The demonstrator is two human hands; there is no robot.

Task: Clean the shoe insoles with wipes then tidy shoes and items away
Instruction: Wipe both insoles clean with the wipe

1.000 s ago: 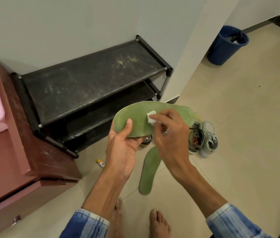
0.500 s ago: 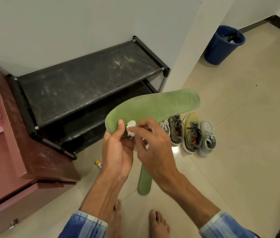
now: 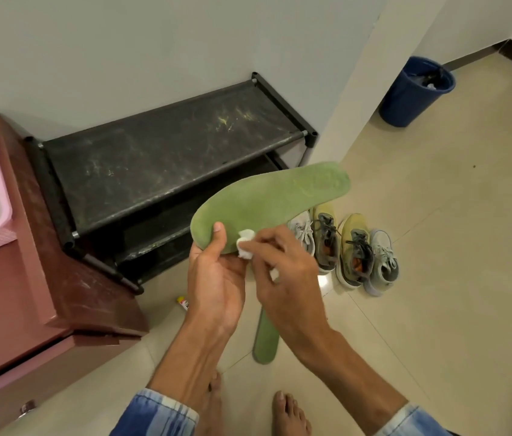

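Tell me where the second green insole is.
In the head view, the other insole lies on the floor below centre, left of the shoes, its top hidden behind the right hand.

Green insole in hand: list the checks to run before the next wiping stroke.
1. Grip: left hand holds the green insole by its heel end: ok.
2. Wipe: right hand pinches the white wipe against the insole: ok.
3. Toe end wiped clean: cannot tell.
4. Next item: second insole lies on the floor near the feet: ok.
5. Refit: sneakers lined up on the floor: ok.
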